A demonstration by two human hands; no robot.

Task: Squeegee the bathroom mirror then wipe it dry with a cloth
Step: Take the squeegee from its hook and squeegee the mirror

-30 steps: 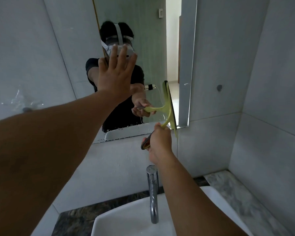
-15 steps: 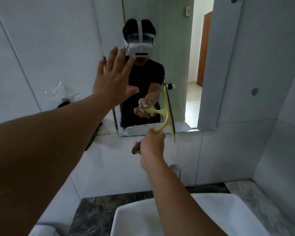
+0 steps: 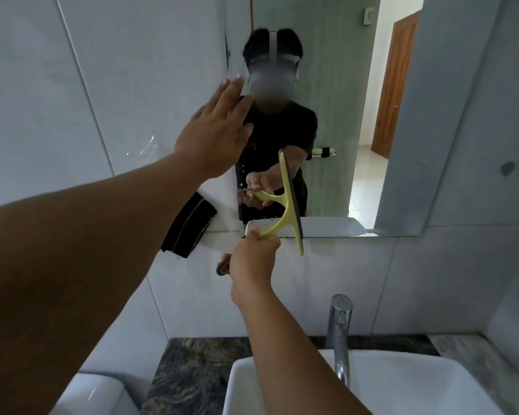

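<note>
The left hand (image 3: 215,134) was raised with the arm stretched forward, palm flat and fingers spread open, at the left edge of the mirror (image 3: 327,115); whether the palm touched the glass could not be told. The right hand (image 3: 253,260) was held lower, below the mirror's bottom edge, its fingers closed around the handle of a yellow-green squeegee (image 3: 288,202). The handle's dark, orange-trimmed end was seen sticking out to the left of the fist. The squeegee's blade was set nearly upright against the lower part of the mirror, its lower tip reaching past the mirror's bottom edge onto the white wall tiles (image 3: 342,280). Water droplets were seen on the glass near the blade's left. A dark cloth (image 3: 189,227) was seen hanging against the wall just left of the mirror's lower corner, partly hidden by the left forearm. Below, a chrome tap (image 3: 339,330) stood above a white basin (image 3: 402,384), which was set on a dark marbled desk (image 3: 192,375). The right forearm crossed in front of the basin's left part
</note>
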